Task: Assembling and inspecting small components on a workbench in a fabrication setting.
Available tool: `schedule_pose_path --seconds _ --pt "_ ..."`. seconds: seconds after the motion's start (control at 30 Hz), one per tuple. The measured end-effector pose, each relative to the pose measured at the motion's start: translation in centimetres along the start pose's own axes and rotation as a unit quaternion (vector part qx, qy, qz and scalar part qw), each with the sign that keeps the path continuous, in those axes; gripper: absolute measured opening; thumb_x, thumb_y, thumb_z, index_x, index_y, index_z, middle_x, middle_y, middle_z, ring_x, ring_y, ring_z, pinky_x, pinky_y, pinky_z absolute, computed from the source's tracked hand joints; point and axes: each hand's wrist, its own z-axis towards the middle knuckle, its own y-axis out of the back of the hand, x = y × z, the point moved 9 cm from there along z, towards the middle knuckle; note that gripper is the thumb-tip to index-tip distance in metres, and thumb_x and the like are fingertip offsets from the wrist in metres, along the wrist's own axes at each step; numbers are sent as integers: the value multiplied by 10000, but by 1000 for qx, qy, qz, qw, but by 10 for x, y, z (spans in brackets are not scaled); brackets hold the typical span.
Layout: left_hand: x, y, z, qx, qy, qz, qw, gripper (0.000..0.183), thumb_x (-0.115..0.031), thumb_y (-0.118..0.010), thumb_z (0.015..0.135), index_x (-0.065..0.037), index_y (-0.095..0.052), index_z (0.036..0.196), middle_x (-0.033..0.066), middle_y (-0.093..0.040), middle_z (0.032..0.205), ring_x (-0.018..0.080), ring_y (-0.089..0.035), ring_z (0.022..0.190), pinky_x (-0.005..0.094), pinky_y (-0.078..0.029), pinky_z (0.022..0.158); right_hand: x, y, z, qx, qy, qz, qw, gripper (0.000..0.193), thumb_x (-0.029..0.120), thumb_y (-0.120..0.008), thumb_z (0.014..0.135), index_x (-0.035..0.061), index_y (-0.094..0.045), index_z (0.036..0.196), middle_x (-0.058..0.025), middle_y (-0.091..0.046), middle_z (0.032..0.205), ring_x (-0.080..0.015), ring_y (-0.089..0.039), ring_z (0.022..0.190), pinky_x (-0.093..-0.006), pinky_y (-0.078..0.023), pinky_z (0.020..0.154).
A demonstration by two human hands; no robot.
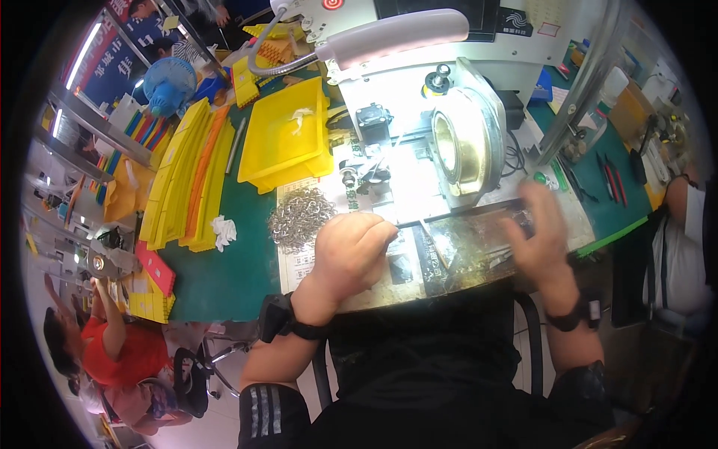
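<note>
My left hand (350, 253) is closed, thumb and fingers pressed together, at the front of a white bench machine (404, 176). Whatever it may pinch is hidden. Just left of it, a pile of small metal hook-like pieces (301, 217) lies on printed paper. My right hand (540, 233) hovers over the worn right part of the bench, fingers apart and slightly blurred, with nothing visible in it. Between the hands lies a thin stick-like tool (434, 245). A large round metal ring or reel (458, 148) is mounted on the machine's right side.
Behind the pile stands a yellow plastic bin (284, 142). Stacked yellow trays (179, 179) and a crumpled white tissue (223, 233) sit farther left. A lamp (404, 37) hangs over the machine. Red-handled pliers (615, 182) lie right. A person in red (123, 348) sits left.
</note>
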Motion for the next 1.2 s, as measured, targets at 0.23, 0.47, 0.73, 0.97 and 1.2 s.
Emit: schedule_pose_path --seconds 0.23,0.47,0.73,0.97,1.2 --pt "-2 6 0 17 13 0 1000 175 1 -728 783 -68 -638 917 81 -655 822 281 -630 708 376 -472 614 -40 -4 6 120 -39 -78 989 859 314 -753 834 -51 -363 1507 -266 -317 1591 -421 -318 1469 -508 -261 1197" --pt "-4 16 5 19 -28 26 999 256 24 -659 663 -75 -642 898 73 -637 817 269 -614 703 376 -469 618 -47 -13 2 29 -39 -46 998 816 334 -738 868 -27 -383 1507 -271 -298 1595 -467 -324 1445 -510 -279 1178" --pt "-2 14 1 49 -47 32 997 284 41 -638 643 -70 -650 904 68 -606 776 261 -592 673 374 -449 591 -50 -15 0 41 -49 -34 997 755 331 -721 893 -26 -417 1484 -261 -308 1595 -457 -333 1445 -496 -291 1171" --pt "-6 41 12 20 -31 -19 999 236 55 -670 692 -60 -655 897 83 -630 783 279 -604 667 377 -459 582 -52 -15 2 42 -66 -12 997 677 298 -720 895 -28 -473 1435 -258 -340 1579 -441 -348 1446 -479 -302 1174" --pt "46 97 32 -82 55 -21 995 105 45 -687 838 -47 -641 860 113 -659 825 271 -624 729 343 -484 661 -54 -11 0 37 -83 -2 996 603 263 -721 891 -32 -530 1381 -256 -361 1569 -429 -368 1440 -464 -314 1170"
